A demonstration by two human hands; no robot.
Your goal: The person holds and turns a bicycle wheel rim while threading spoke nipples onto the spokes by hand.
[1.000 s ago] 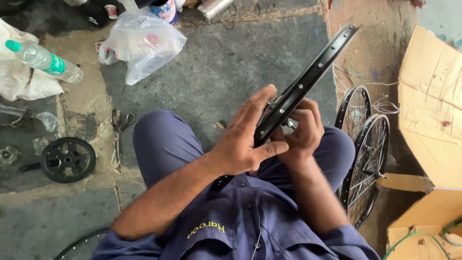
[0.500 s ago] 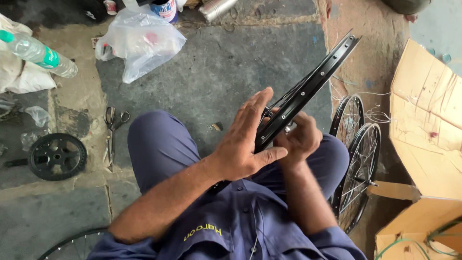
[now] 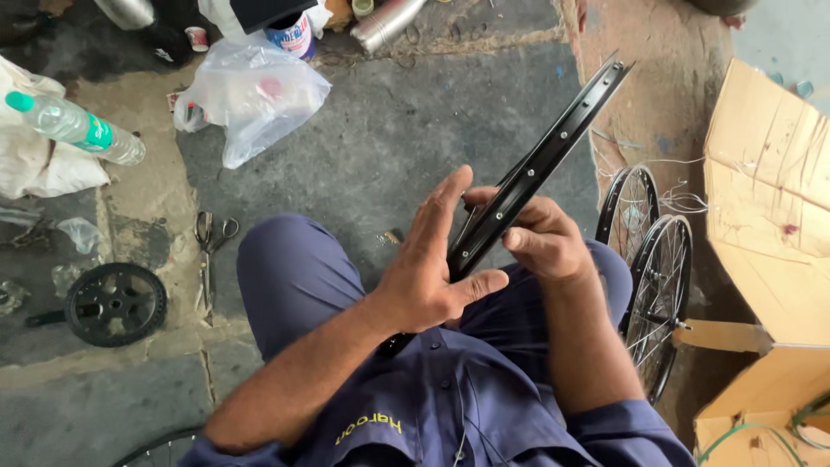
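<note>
A black rim (image 3: 540, 169) runs slantwise across the middle of the view, its far end up near the top right and its near end down over the person's lap, seen edge-on with a row of small spoke holes along its inner face. The left hand (image 3: 428, 277) presses flat against the rim's left side, fingers stretched up along it and the thumb hooked under its lower edge, so the rim is clamped between palm and thumb. The right hand (image 3: 540, 238) is curled on the rim's right side, fingertips pinched close to the metal; whether they hold something small there cannot be told.

Below the hands lie the knees in blue trousers (image 3: 294, 277). To the right, two spoked wheels (image 3: 657, 268) stand just beside the right leg, and past them an open cardboard box (image 3: 769, 182). On the stone floor to the left lie scissors (image 3: 210, 242), a black chainring (image 3: 115, 304), a plastic bottle (image 3: 73, 128) and, farther up, a clear bag (image 3: 255, 95).
</note>
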